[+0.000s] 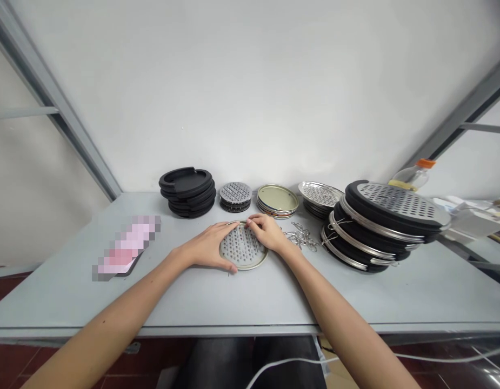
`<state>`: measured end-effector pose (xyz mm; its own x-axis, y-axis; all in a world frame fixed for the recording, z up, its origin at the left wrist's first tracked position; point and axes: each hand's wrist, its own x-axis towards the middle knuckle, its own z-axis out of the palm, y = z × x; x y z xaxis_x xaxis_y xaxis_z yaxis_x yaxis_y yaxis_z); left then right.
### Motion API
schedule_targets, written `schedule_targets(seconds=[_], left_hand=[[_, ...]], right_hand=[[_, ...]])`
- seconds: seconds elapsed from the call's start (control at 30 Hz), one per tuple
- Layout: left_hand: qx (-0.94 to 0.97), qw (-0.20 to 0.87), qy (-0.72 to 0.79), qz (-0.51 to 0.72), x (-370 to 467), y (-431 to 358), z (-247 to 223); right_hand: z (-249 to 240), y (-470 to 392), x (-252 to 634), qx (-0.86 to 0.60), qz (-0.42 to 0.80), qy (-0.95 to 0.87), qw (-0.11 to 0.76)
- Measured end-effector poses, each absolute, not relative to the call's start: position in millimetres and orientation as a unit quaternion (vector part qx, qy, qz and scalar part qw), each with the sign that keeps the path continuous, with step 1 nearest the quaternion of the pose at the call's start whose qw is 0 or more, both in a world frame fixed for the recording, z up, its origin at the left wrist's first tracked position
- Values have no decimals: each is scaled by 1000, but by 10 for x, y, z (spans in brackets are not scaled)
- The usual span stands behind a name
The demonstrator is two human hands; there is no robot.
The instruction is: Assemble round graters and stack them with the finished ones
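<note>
A round perforated metal disc with a raised pale rim (244, 248) lies on the grey table in front of me. My left hand (212, 246) curves round the disc's left edge, thumb at the near side and fingers at the far side. Bent fingers of my right hand (264, 229) press on the disc's far right rim. Just beyond are a stack of small perforated discs (235, 193) and a stack of gold-coloured lids (277, 198). Wire clips (302, 236) lie loose to the right of my right hand.
Black rings (187, 189) are stacked at the back left. A phone (126, 248) lies at left. Silver perforated plates (320, 194) stand back right, beside a tall leaning stack of black-and-metal assemblies (379, 227). Behind it is an orange-capped bottle (412, 175). A white cable (290, 361) hangs below the table.
</note>
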<state>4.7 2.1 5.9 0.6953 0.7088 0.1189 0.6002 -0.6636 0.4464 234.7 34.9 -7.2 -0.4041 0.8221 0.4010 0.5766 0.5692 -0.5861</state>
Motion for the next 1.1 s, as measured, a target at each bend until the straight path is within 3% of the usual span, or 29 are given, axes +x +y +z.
schedule_targets(seconds=[0.37,1.1], left_hand=[[911,183,344,137,28,10,99],[922,171,322,131,64,-46,145]], right_hand=[[-62,369,2393,-415,201,-814,353],[-9,350,2421,-417,184,-846,276]])
